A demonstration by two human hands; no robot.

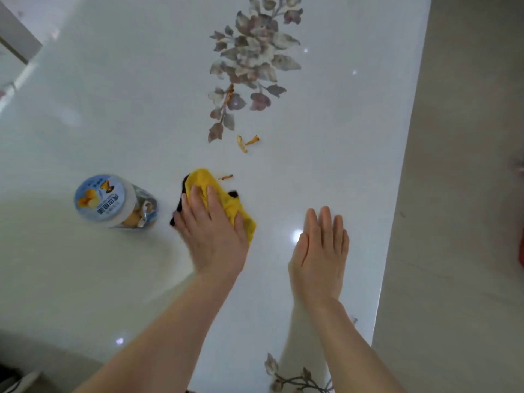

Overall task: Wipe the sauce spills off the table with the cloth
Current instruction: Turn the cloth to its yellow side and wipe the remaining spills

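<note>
Centrally on the glossy white tabletop (pixel 113 109), a crumpled yellow cloth (pixel 226 205) with dark edging is pressed down by the left hand (pixel 211 236). Its fingers (pixel 195 199) are laid nearly straight and slightly spread over the soft fabric, flat on top of it and not curled around it. The cloth's far end is left uncovered.

Just beyond that end, a thin orange sauce streak (pixel 226 177) is seen on the bare surface, almost touching the fabric. Farther away, two small curled orange-yellow sauce spills (pixel 248 143) are found near the lower tip of a muted grey-mauve leaf pattern (pixel 252 52) printed on the tabletop. Another orange smear (pixel 229 92) is visible along the pattern's stem.

The right hand (pixel 320 251) is held flat to the right of the cloth, well apart from it, with its fingers (pixel 324 222) straight, pressed together and holding nothing. Whether the surface is touched by it cannot be told.

To the left of the cloth, a round clear jar (pixel 116 201) is placed, capped by a white lid with a blue printed label. Yellowish contents are seen through its wall.
</note>
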